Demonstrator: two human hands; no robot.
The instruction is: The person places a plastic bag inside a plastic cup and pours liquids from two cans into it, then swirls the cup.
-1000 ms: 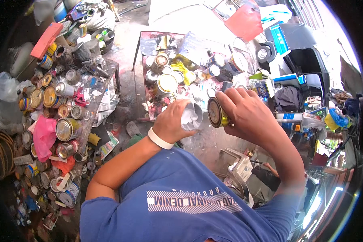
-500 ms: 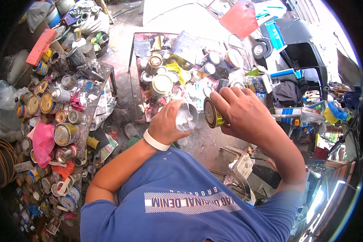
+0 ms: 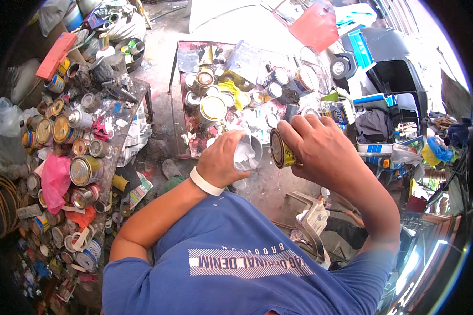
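The L hand (image 3: 220,157) of the person grasps a greyish cup (image 3: 257,147), fingers curled around its side, and the cup is tilted so that its mouth faces to the R and up to the camera. Inside there is sth white (image 3: 244,156); if it is paper or liquid, I cannot tell. The R hand (image 3: 320,142) clasps a can (image 3: 283,149) w/ yellow side, lying on its side in the air, its round brownish end turned to the cup. B/w cup and can is a small gap, so they are near but not touching. Both hands are held in front of the blue shirt (image 3: 220,226), near the edge of the front bench (image 3: 193,146). A white wristband (image 3: 206,181) is on the L wrist. On this bench are many cans etc., incl. one w/ pale round top (image 3: 213,108), and a yellow cloth (image 3: 234,93) just beside it. The bench at L (image 3: 134,100) is crowded w/ more cans, and a pink plastic bag (image 3: 55,178) lies among them. Far R there is a wheel (image 3: 340,67), near a red panel (image 3: 315,23).
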